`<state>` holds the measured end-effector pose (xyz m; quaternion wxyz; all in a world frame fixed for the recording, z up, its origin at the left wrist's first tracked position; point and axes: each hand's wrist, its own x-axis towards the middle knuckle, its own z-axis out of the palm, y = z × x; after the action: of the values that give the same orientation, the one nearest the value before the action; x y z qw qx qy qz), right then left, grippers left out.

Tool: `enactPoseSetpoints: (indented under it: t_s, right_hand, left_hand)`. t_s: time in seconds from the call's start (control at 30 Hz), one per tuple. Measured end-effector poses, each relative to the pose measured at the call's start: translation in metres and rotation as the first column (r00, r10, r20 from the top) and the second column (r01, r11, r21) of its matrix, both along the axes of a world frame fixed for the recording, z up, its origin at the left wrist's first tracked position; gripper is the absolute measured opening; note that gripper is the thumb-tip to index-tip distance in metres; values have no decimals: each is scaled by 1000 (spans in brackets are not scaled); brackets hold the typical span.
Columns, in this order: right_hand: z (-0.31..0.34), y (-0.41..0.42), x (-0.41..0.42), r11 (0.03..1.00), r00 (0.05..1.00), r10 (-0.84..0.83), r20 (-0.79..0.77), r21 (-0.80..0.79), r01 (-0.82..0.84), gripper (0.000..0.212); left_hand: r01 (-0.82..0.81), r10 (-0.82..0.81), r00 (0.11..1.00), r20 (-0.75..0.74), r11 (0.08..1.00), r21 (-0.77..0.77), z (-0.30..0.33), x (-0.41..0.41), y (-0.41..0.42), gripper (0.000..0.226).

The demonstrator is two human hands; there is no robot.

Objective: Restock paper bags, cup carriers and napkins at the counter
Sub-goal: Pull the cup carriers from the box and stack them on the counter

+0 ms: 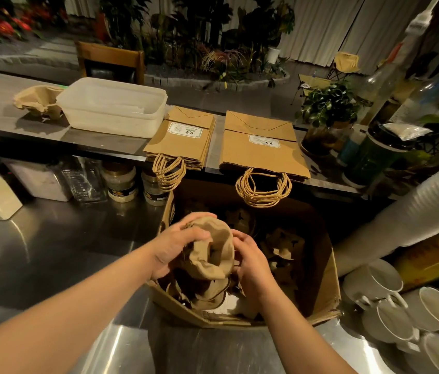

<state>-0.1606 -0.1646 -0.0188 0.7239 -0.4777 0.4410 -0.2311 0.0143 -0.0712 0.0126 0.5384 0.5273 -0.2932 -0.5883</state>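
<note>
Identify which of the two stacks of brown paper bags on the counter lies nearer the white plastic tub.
The narrower left stack of brown paper bags lies beside the white plastic tub. The wider right stack lies farther away, towards the potted plant.

Beyond the hands, on the raised counter, the narrower stack of kraft paper bags (pixel 180 140) carries a white green-bordered label (pixel 185 130) with the digits "66", seen upside down as "99". The wider stack of paper bags (pixel 263 149) beside it bears a paler label (pixel 264 141) reading "66"; its smaller print is too fine to read.
</note>
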Motion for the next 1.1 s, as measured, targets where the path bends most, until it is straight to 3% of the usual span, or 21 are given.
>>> enactPoseSetpoints:
  t_s: [0.1,0.23,0.33,0.4,0.47,0.63,0.83,1.1]
  right_hand:
    - [-9,-3,-3,987,983,-141,-114,62,149,22]
    - [-18,5,-7,996,900,74,-430,-18,-91,30]
    - [-30,12,1,851,677,204,-707,-214,-479,43]
    - [-31,22,10,723,492,263,-830,-168,-670,67]
    - [-26,31,17,679,413,298,-861,-113,-726,91]
    - [-20,42,30,750,387,285,-877,-48,-660,116]
    - [-29,46,33,744,453,190,-871,-173,-645,87]
    - [-32,32,23,673,435,111,-894,-254,-694,68]
  left_hand:
    - [-86,85,996,-33,996,-27,0,18,-2,67]
    - [-180,177,982,-64,982,-52,-7,30,1,68]
    - [-223,214,971,-105,972,-80,-12,31,3,69]
    - [-245,234,965,-118,966,-88,-14,31,3,71]
    - [-273,258,955,-146,958,-92,-16,31,2,72]
    - [-309,286,940,-188,945,-105,-21,33,5,67]
    - [-302,278,941,-194,947,-111,-20,31,6,66]
    - [-338,306,926,-220,933,-126,-19,29,7,61]
